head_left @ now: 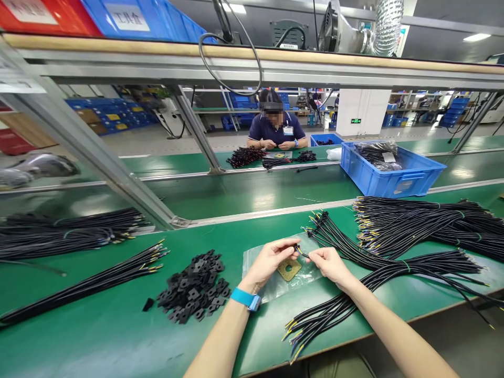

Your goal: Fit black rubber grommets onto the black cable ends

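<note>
My left hand (276,258), with a blue band at the wrist, pinches a small black piece (296,247) between thumb and fingertips. Yellow and blue wire ends show at that piece. Just to its right, my right hand (327,264) is closed on the black cable (305,255) the wires come from. Both hands are above a clear plastic bag (271,289), on which lies a tan square plate (290,270) with a round hole. A pile of black rubber pieces (195,286) lies left of my left hand.
Bundles of black cables (417,226) lie at the right, more cables (90,281) at the left. A blue bin (394,176) stands at the back right. Across the bench a person (275,126) handles small parts. A metal frame (118,168) rises at the left.
</note>
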Demonstrator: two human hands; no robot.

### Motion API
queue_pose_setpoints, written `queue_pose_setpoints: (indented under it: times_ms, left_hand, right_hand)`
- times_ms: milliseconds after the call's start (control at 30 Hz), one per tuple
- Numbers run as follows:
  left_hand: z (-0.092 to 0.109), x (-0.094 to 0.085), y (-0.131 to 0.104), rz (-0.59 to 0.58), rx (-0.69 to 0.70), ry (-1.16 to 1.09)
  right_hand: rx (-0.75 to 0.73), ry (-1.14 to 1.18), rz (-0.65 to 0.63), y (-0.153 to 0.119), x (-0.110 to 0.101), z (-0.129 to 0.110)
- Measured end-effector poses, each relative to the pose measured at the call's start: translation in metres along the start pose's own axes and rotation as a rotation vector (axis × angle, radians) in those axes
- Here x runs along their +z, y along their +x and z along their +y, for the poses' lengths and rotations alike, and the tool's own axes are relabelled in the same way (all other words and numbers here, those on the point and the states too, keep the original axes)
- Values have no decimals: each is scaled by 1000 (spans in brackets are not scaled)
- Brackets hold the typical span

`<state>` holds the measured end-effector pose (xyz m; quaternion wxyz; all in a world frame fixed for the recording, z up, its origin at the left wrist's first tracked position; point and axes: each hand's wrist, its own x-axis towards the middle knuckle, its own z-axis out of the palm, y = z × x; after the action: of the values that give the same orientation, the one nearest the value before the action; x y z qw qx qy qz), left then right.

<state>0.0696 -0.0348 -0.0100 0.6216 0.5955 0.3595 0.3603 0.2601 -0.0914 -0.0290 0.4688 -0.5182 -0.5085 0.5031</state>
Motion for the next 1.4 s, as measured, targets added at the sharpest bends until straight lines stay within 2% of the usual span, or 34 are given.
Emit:
queue_pose_setpoints:
  times_ms: [100, 200, 767, 967, 1067, 1233, 1333, 1400]
  left_hand:
    - [-1, 0, 1, 1, -2, -28]
    - [-3, 0, 2, -9, -19, -42]
    - [-1, 4, 1, -18, 3, -65]
    - [5, 5, -2, -26, 42, 32]
    - [10, 4, -5, -3, 73, 122]
    - [10, 5, -6, 35, 37, 168]
    - [8, 7, -6, 3, -16, 122]
    - [6, 9, -6, -11, -38, 82]
  right_hand:
    - [116, 108, -64, -3, -1, -6]
    - [166, 173, -102, -4, -2, -9]
    - [316, 316, -185, -4, -6, -10]
    - [323, 311, -187, -2, -7, -7]
    - [187, 210, -82, 0, -5, -5]
    - [-364, -264, 196, -4, 1, -2]
    - [-630, -581, 241, -9, 2, 0]
    - [-720, -728, 245, -11, 2, 2]
